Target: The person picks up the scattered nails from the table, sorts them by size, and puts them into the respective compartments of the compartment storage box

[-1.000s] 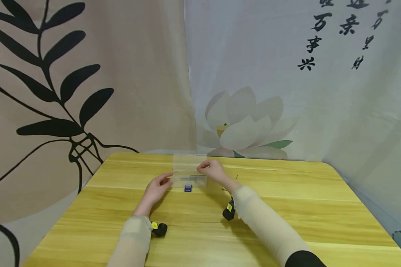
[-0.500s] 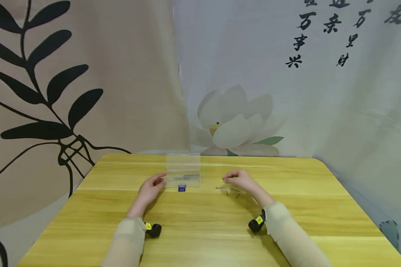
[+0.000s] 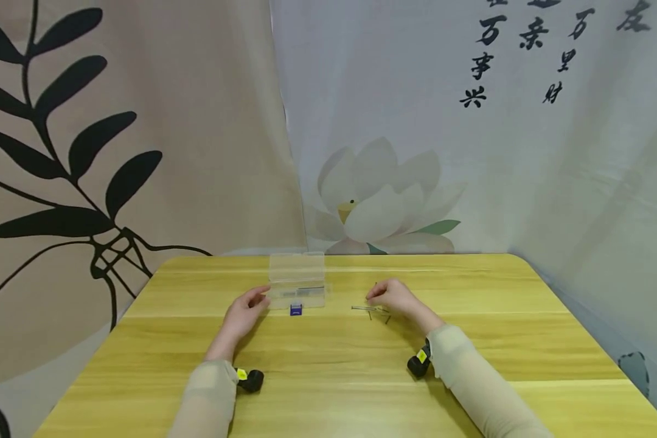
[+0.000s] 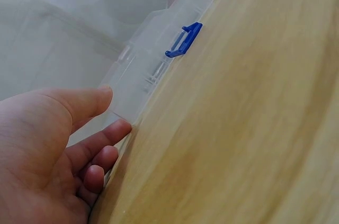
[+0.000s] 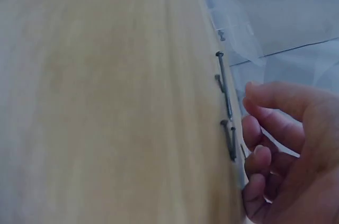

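Nails (image 5: 225, 89), several: on table (image 3: 317, 365), beside right hand (image 3: 396, 297) (the nearer one); longest lies side to side. Right grip: curled, contents cannot be told. Left hand (image 3: 243, 316): relaxed, at clear box (image 4: 139, 78).

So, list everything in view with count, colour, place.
Table: one, yellow wood, under the hands
Box: one, clear, lid up, table's far side
Latch: one, blue, box's front
Box contents: uncounted, greyish, inside it
Metal fasteners: at least four, grey, right of box
Backdrop: two panels visible, beige and grey, behind table
Plant print: one, black, backdrop left
Flower print: one, pale, backdrop centre
Characters: several, black, backdrop upper right
Outline: one, dark, backdrop lower right
Wrist cameras: two, black and yellow, at wrists
Sleeves: two, cream, on forearms
Left hand: one, bare, at box's left end
Right hand: one, bare, by the fasteners
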{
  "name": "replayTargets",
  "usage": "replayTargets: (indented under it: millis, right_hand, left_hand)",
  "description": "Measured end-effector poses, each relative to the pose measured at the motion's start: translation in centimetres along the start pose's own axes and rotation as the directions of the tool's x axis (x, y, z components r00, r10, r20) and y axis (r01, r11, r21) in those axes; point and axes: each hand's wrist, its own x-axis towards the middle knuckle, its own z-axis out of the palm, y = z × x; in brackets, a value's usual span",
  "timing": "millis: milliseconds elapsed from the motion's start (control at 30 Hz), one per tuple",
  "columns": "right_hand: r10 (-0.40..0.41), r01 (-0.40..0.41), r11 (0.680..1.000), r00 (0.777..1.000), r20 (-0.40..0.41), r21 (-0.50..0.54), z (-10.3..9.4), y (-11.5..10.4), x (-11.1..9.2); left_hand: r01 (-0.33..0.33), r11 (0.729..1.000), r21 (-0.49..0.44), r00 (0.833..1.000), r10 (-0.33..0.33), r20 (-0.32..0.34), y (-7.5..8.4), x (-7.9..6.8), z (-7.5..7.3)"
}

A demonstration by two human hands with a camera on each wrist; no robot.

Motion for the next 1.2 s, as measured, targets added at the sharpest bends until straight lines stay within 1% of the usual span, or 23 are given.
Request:
replayTargets:
  millis: [133, 267, 433, 667, 800, 900, 1000, 1100, 1200]
  right_hand:
    - [-0.027, 0.028, 0.999, 0.999, 0.042, -0.032, 0.1, 0.2, 0.0]
    - [-0.057, 0.061, 0.996, 0.996, 0.065, -0.060, 0.2, -0.1, -0.1]
    - [-0.057, 0.065, 0.993, 0.995, 0.076, -0.098, 0.5, -0.6, -0.1]
    - [-0.042, 0.055, 0.989, 0.995, 0.094, -0.140, 0.8, -0.8, -0.1]
    - [-0.056, 0.074, 0.983, 0.993, 0.107, -0.167, 0.6, -0.7, 0.0]
    - [-0.069, 0.085, 0.987, 0.991, 0.117, -0.138, 0.3, -0.6, 0.1]
    - [-0.070, 0.079, 0.994, 0.991, 0.115, -0.077, -0.2, -0.5, 0.1]
    - [-0.052, 0.053, 0.999, 0.994, 0.098, -0.009, -0.8, -0.4, 0.2]
    - [-0.035, 0.032, 0.998, 0.998, 0.059, 0.045, -1.4, -0.4, 0.2]
  left_hand:
    - [-0.007, 1.000, 0.001, 1.000, 0.007, 0.005, 0.2, 0.1, 0.0]
    - [-0.017, 1.000, 0.009, 1.000, 0.017, 0.004, 0.2, 0.2, -0.2]
    - [-0.034, 0.999, 0.032, 0.999, 0.034, -0.007, 0.2, 0.3, -0.3]
    - [-0.013, 1.000, 0.014, 1.000, 0.013, 0.009, 0.3, 0.4, -0.3]
    - [-0.011, 1.000, 0.013, 1.000, 0.011, 0.012, 0.3, 0.3, -0.2]
    - [-0.003, 1.000, 0.006, 1.000, 0.003, 0.012, 0.1, 0.2, -0.1]
    - [0.003, 1.000, -0.001, 1.000, -0.003, 0.014, 0.0, 0.1, -0.1]
    - [0.002, 1.000, -0.002, 1.000, -0.002, 0.011, 0.0, 0.0, -0.1]
    - [0.002, 1.000, -0.001, 1.000, -0.002, 0.008, 0.1, 0.0, -0.1]
